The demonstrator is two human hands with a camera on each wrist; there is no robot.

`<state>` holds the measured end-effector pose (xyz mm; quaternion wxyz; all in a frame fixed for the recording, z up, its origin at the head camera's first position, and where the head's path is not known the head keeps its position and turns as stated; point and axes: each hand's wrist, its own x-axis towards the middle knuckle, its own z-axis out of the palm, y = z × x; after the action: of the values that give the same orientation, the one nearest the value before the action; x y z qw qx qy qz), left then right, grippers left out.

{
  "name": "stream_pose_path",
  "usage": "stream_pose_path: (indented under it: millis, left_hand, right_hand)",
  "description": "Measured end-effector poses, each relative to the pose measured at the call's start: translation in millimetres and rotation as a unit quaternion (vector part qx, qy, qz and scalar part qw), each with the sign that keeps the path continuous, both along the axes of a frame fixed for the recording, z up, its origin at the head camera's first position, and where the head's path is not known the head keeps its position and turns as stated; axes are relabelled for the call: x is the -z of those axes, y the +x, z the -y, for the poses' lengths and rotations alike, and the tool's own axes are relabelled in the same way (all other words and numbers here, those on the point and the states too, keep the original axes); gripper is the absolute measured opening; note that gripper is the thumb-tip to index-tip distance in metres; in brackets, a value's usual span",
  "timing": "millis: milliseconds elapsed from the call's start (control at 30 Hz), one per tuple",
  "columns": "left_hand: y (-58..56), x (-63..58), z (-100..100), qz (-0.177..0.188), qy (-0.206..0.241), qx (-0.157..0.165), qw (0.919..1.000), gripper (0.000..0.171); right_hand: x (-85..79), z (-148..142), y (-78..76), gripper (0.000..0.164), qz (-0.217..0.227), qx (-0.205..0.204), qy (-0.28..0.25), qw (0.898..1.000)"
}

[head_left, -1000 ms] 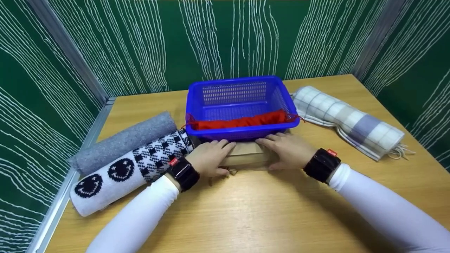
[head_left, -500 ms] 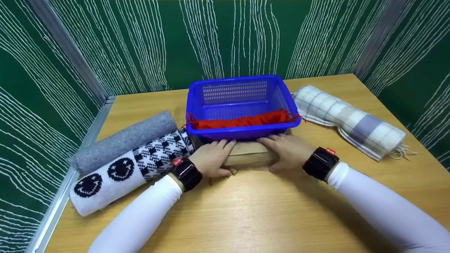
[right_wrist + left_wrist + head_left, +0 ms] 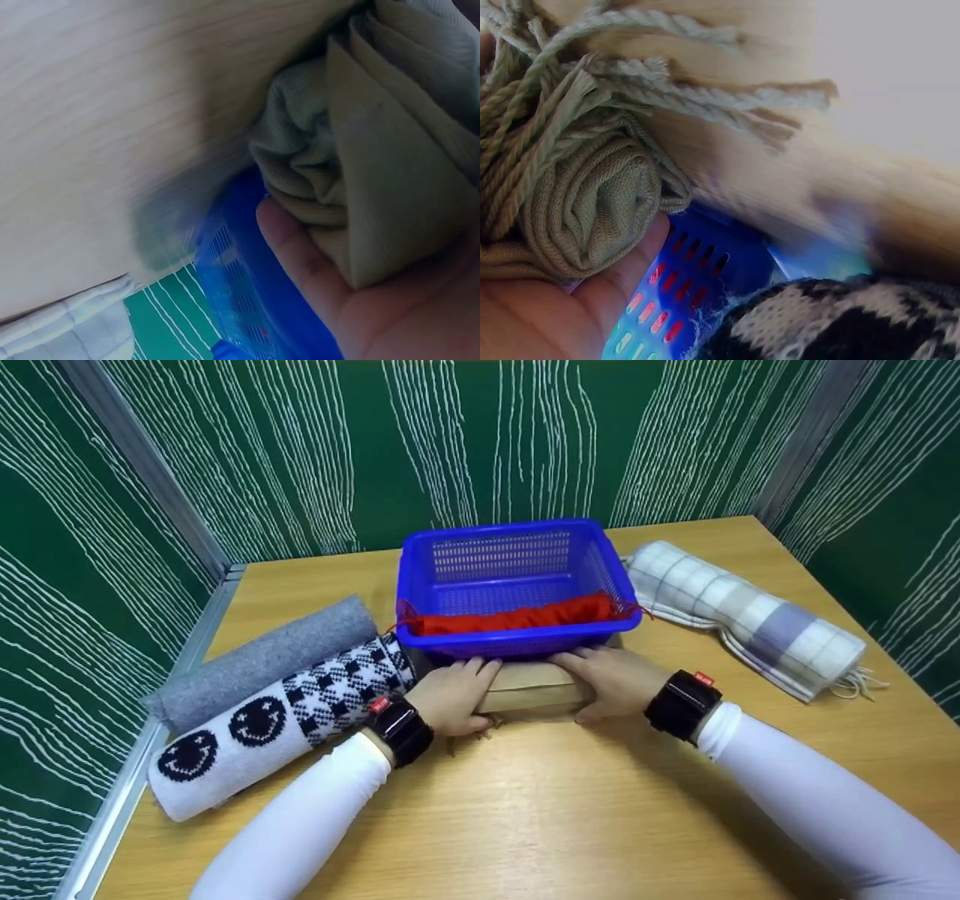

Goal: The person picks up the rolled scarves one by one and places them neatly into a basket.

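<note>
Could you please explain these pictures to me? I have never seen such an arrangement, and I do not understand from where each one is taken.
There is no machine: these are a person's bare left hand and right hand, with white sleeves. The wide picture comes from a camera worn on the head; the two close ones come from a camera on each wrist. On the table stands a blue basket with a red roll of cloth inside. To its left lie a grey roll and a black-and-white roll; to its right, a checked roll. In front of the basket, the hands grip a tan roll, one at each end.
</note>
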<state>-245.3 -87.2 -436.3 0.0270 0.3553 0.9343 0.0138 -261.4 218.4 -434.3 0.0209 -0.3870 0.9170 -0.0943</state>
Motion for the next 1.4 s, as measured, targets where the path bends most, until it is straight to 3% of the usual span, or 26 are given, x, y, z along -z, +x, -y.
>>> stream_pose_path:
  millis: [467, 833, 1400]
  left_hand:
    - [-1.1, -3.5, -3.9, -0.001, -0.002, -0.015, 0.9999, 0.083]
    - [-2.9, -2.8, -7.9, -0.005, -0.009, -0.029, 0.9995, 0.080]
    - [-7.9, -4.8, -3.4, -0.010, 0.003, -0.004, 0.9999, 0.067]
  right_hand:
    - [5.0, -0.7, -8.7, 0.077, -0.013, -0.017, -0.017, 1.000]
    - [6.8, 0.4, -9.2, 0.076, -0.020, -0.008, -0.019, 1.000]
    - [2.1, 2.2, -2.0, 0.076, -0.021, -0.001, -0.014, 1.000]
